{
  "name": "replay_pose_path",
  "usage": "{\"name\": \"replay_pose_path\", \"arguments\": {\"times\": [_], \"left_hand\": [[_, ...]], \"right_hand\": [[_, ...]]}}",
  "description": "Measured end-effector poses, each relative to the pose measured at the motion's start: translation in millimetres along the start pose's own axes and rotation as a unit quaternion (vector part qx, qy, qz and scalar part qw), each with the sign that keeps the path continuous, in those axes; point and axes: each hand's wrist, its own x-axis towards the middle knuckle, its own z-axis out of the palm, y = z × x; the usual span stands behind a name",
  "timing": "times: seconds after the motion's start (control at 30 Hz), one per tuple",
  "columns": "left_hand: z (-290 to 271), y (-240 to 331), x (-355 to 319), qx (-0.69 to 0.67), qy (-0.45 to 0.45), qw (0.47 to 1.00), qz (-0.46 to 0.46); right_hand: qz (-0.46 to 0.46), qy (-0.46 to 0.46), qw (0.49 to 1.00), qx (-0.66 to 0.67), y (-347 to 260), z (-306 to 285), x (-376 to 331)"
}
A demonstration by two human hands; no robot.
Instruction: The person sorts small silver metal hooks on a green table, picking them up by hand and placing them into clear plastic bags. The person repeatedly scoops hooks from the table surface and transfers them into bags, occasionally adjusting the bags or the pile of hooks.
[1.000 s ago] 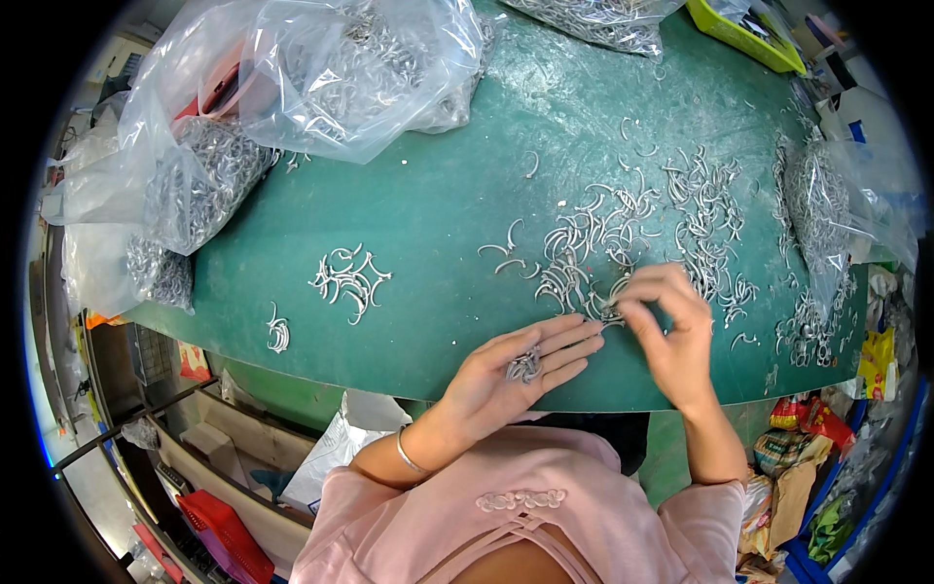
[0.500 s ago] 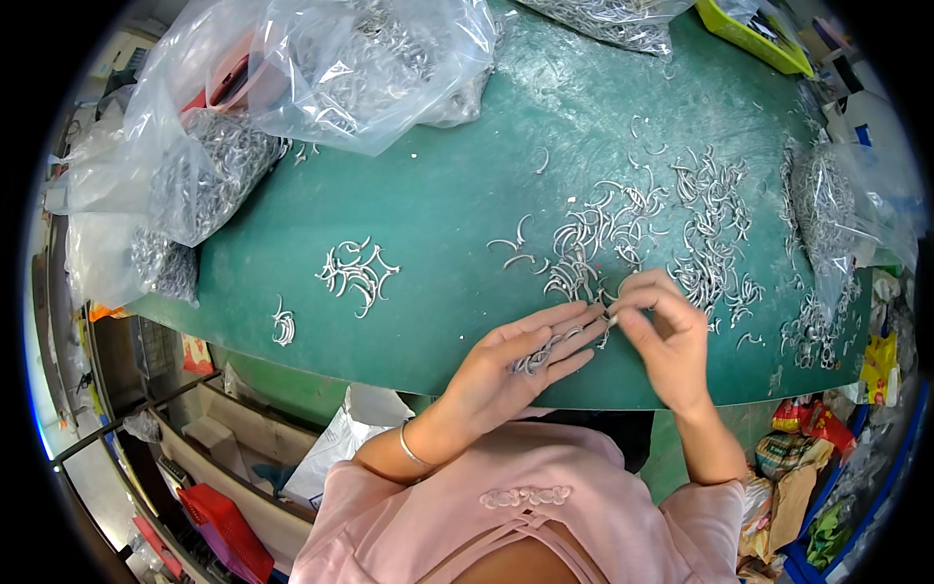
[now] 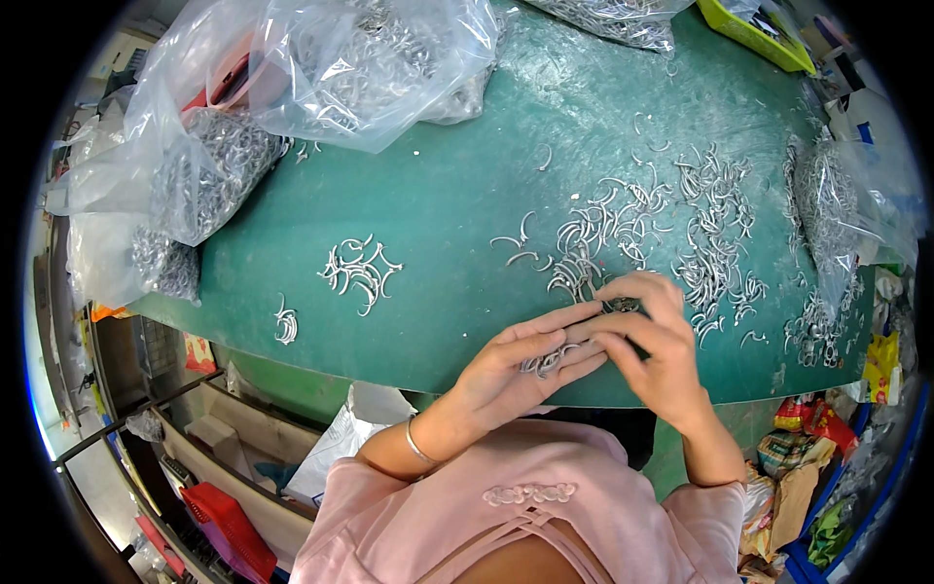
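My left hand [image 3: 496, 375] is palm up near the table's front edge. Several small curved silver metal pieces [image 3: 545, 361] lie in its palm and along the fingers. Over its fingertips bends my right hand [image 3: 666, 350], thumb and fingers drawn together; whatever they grip is hidden. Just beyond both hands spreads a loose pile of curved metal pieces [image 3: 593, 238], with a second pile [image 3: 715, 234] to its right. Off to the left are a small cluster [image 3: 360, 273] and a smaller one [image 3: 285, 324] of the same pieces.
Clear plastic bags of metal pieces stand at the back left [image 3: 375, 73], left [image 3: 209, 170] and right edge [image 3: 827, 209] of the green table [image 3: 438, 204]. A yellow-green tray [image 3: 754, 37] is at the back right. Open drawers [image 3: 233, 438] lie below, left.
My right hand has shifted slightly left and closer over the left fingertips. The small piece visible at its fingertips before is now out of sight.
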Motion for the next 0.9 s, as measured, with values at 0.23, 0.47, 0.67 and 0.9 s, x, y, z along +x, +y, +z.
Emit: {"name": "replay_pose_path", "arguments": {"times": [0.23, 0.47, 0.67, 0.9], "left_hand": [[-28, 3, -11, -0.05, -0.019, 0.999, -0.008], [-10, 6, -12, -0.042, 0.095, 0.994, -0.024], [-7, 5, -13, -0.042, 0.07, 0.997, -0.006], [-3, 3, -11, -0.007, 0.106, 0.994, 0.019]], "right_hand": [[0.125, 0.078, 0.973, -0.175, 23, -12, -6], [0.027, -0.025, 0.987, -0.156, 17, 7, -14], [0.026, -0.027, 0.99, -0.139, 7, 7, -18], [0.102, 0.1, 0.983, -0.116, 49, -23, -37]]}}
